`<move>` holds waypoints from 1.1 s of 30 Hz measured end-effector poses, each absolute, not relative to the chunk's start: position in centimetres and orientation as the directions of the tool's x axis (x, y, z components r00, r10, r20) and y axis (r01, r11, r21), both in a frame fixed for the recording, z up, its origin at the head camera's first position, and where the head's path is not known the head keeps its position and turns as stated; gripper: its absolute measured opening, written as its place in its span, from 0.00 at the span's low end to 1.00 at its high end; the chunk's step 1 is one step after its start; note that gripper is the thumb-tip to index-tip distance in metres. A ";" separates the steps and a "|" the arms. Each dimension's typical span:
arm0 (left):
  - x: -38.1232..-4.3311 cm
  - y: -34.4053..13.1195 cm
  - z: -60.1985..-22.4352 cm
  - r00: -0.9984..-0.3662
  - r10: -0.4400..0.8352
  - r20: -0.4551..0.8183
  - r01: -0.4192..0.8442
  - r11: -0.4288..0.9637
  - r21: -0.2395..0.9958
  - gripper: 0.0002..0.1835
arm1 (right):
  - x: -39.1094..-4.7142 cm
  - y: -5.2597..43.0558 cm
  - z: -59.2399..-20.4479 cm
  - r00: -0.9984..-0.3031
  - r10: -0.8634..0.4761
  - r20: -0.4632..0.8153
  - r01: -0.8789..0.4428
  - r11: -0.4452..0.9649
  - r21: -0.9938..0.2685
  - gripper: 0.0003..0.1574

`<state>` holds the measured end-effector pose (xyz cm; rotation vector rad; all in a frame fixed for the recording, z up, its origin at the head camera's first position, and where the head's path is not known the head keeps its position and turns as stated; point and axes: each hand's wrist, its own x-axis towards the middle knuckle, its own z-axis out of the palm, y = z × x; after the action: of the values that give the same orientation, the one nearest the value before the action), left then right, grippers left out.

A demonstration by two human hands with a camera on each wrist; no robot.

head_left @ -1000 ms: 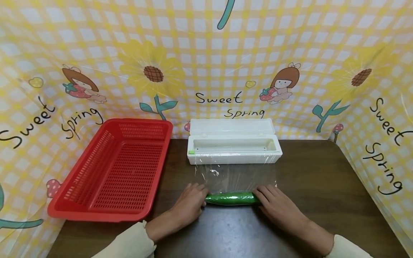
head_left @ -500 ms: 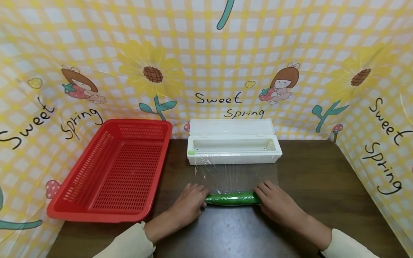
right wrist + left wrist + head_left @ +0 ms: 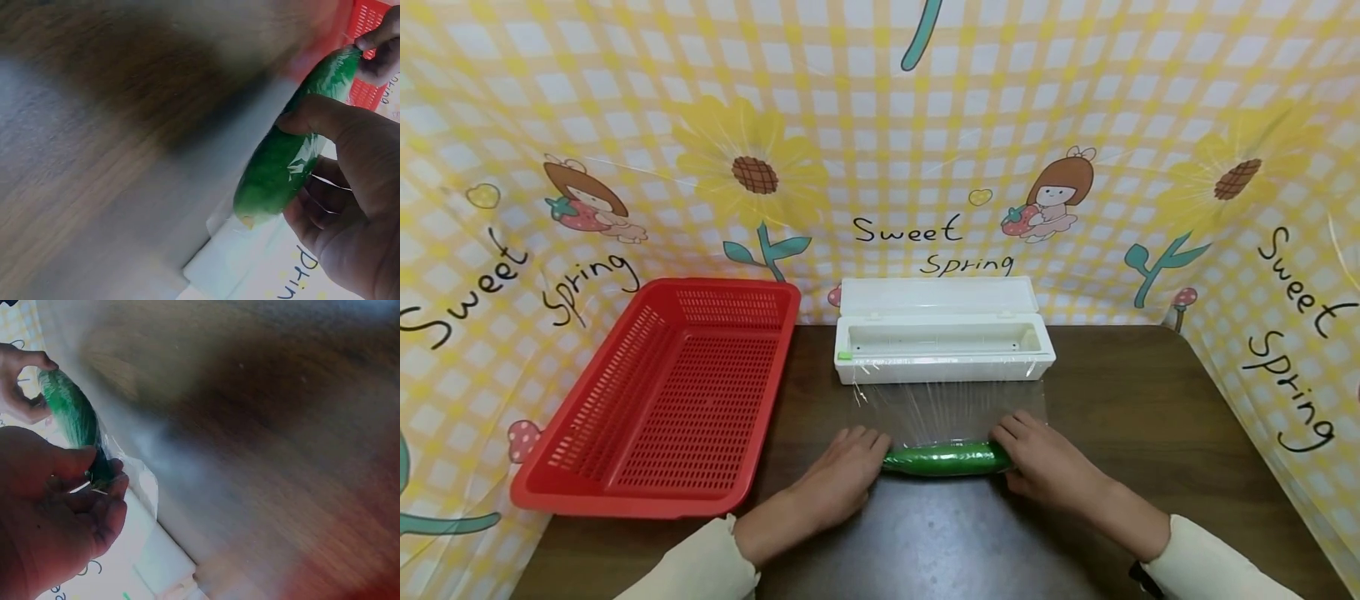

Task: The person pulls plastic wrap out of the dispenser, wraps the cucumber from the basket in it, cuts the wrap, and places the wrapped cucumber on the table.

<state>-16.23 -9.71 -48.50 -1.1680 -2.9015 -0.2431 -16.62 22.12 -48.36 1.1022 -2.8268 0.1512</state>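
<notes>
A green cucumber, wrapped in shiny cling film, lies crosswise between both hands in the head view. My left hand pinches its left end; in the left wrist view the thumb is on one side of the cucumber and fingers on the other. The right hand grips near the other end, and the right wrist view shows its thumb across the cucumber, whose pale tip sticks out. A clear sheet of cling film stretches from the cucumber to a white cling film dispenser with its lid up.
On the left stands a red plastic basket with slotted walls. Behind the dark wooden table hangs a yellow checked cloth with flower prints. A small green slider sits at the dispenser's left front edge.
The right hand has shifted slightly up and its thumb now shows below the cucumber. The cucumber has moved a little to the right. Its film shows different creases.
</notes>
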 end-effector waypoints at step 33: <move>-17.5 -9.3 -49.4 -0.796 0.582 0.164 0.604 0.748 0.276 0.12 | -15.0 22.0 -50.4 -0.670 -0.626 0.399 -0.626 0.765 0.150 0.41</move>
<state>-17.55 -9.28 -49.41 -0.9766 -2.8739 -0.4891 -14.99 22.01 -50.42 0.9487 -2.5293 -0.0008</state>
